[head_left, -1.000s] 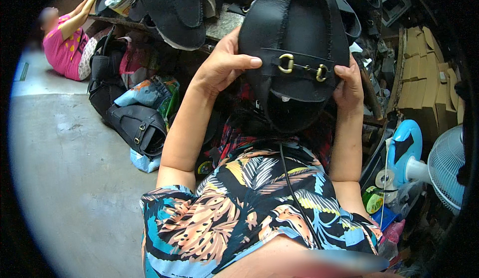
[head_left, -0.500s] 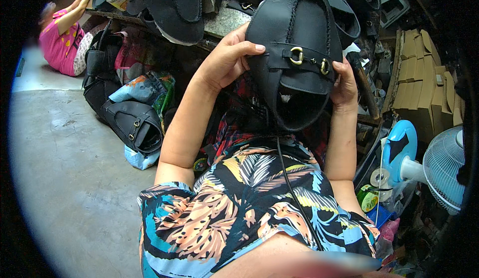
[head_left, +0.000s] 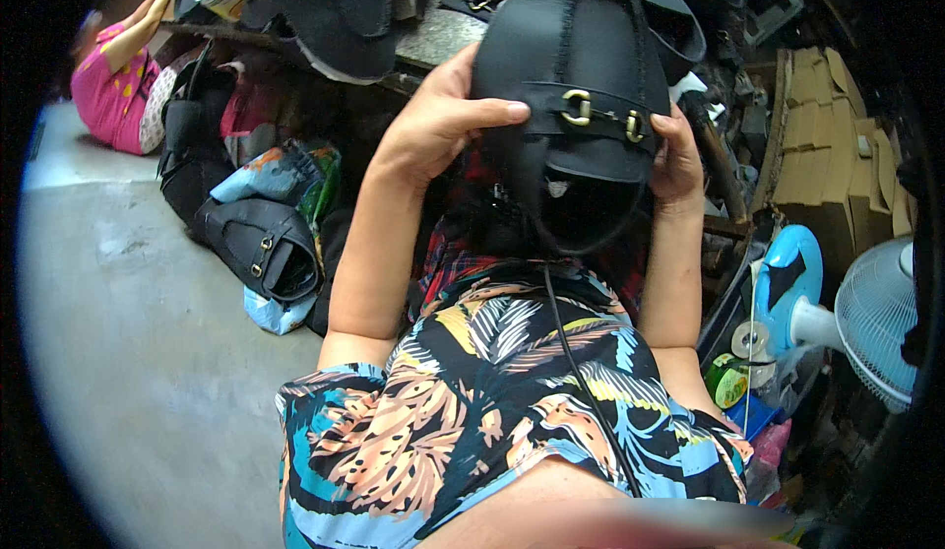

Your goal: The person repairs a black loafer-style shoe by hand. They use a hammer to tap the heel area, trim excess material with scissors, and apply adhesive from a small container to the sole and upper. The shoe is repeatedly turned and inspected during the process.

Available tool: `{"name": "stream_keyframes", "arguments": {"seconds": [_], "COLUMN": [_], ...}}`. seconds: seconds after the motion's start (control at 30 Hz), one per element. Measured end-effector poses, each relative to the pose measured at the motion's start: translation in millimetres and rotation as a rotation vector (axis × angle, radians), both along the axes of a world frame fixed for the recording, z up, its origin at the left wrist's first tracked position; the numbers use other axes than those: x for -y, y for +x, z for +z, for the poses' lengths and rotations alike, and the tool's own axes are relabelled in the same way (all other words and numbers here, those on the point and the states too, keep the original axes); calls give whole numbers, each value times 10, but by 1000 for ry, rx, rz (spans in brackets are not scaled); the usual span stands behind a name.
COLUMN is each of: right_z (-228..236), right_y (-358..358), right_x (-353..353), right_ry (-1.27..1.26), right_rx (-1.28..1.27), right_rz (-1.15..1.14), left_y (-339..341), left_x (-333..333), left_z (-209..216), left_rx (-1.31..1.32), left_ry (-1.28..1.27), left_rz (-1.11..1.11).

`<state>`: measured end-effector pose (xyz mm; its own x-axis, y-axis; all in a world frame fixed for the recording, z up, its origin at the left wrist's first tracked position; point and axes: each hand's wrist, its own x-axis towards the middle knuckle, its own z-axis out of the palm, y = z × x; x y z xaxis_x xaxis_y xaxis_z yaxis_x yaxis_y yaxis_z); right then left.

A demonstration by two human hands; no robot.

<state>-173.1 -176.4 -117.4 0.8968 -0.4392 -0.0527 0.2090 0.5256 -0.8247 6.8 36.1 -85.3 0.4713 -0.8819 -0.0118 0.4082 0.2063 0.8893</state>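
Between both my hands is a black loafer upper (head_left: 591,42) with a gold bit buckle across its strap, toe end away from me and the dark foot opening towards me. My left hand (head_left: 443,121) grips its left side, thumb lying on the top by the strap. On the opposite side, my right hand (head_left: 675,155) holds the edge near the buckle's right end, the thumb in front and other fingers partly hidden. Just beyond it, another black shoe piece (head_left: 671,19) shows on the right.
More black shoe uppers (head_left: 335,17) lie on the bench at the far left. A similar buckled upper (head_left: 261,249) rests on a pile at left. Folded cardboard (head_left: 822,155) and a blue-and-white fan (head_left: 876,313) stand at right. A person in pink (head_left: 113,91) sits at the far left.
The loafer upper has shifted slightly left in my grip, with my left hand moving a little left too. Both hands keep hold of it.
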Motion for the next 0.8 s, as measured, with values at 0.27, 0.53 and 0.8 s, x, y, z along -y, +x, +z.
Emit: {"name": "stream_keyframes", "arguments": {"seconds": [0.27,0.53,0.8], "right_z": [309,388,350], "right_y": [-99,-79,-100], "right_x": [-172,-230,-217], "right_ry": [188,188,165], "right_rx": [136,139,162], "right_rz": [66,36,20], "left_y": [216,233,241], "left_x": [-67,-41,-18], "left_z": [-158,-204,-233], "left_rx": [-174,-182,-215], "left_ry": [-104,-128,-133], "left_rz": [-43,-42,-52]}}
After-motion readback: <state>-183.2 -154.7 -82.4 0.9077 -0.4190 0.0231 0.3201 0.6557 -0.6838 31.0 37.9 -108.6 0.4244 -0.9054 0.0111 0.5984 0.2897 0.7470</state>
